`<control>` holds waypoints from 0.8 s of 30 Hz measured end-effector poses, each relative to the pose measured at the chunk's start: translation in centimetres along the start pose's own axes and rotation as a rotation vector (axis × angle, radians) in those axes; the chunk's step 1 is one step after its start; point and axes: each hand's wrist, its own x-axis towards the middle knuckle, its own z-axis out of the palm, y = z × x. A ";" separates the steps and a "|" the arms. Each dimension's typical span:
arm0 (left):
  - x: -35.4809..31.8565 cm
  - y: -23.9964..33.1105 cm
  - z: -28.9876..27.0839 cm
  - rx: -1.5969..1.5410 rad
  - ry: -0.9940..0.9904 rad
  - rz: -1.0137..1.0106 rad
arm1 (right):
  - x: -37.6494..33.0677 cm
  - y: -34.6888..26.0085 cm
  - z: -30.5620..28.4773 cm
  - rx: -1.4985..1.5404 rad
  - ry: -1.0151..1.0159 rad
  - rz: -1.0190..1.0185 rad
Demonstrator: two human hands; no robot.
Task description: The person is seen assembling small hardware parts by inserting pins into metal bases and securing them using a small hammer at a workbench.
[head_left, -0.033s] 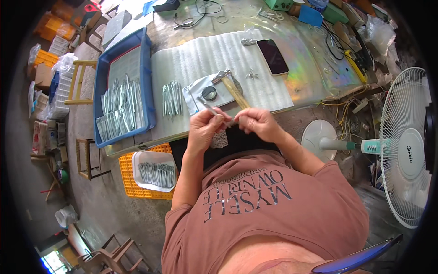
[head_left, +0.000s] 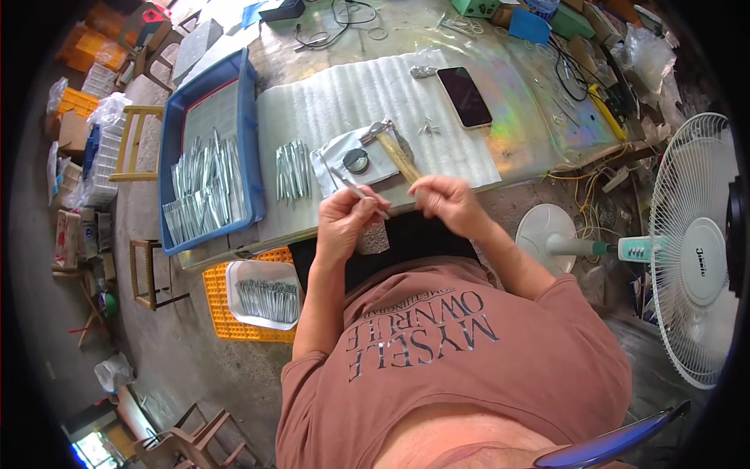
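My left hand is closed in a pinch on a slim silver metal piece, its narrow end pointing up and left at the table's front edge. Just right of it, my right hand has its fingers curled together; whatever they hold, if anything, is hidden. Its fingertips are close to the handle end of a hammer, which rests on a white packet beside a small round black-rimmed object. A row of similar slim metal pieces lies left of the packet.
A blue tray full of slim metal pieces stands at left. Below the table, a white tub of metal pieces sits on an orange crate. A phone and tiny metal bits lie on white foam. At right stands a fan.
My hands were together at the metal piece; now they are apart. The right hand has moved slightly right and up, and the left hand slightly left, still with the metal piece.
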 end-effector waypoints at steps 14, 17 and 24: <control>-0.2 -0.5 -0.3 -0.035 0.017 -0.036 | 10.3 4.9 -8.8 -1.209 0.299 -0.309; -0.3 -0.7 -0.6 -0.018 0.023 -0.063 | 10.6 4.6 -7.8 -1.391 0.235 -0.145; -0.3 -1.4 -0.5 -0.013 0.001 -0.047 | 10.3 4.7 -7.4 -1.358 0.266 -0.109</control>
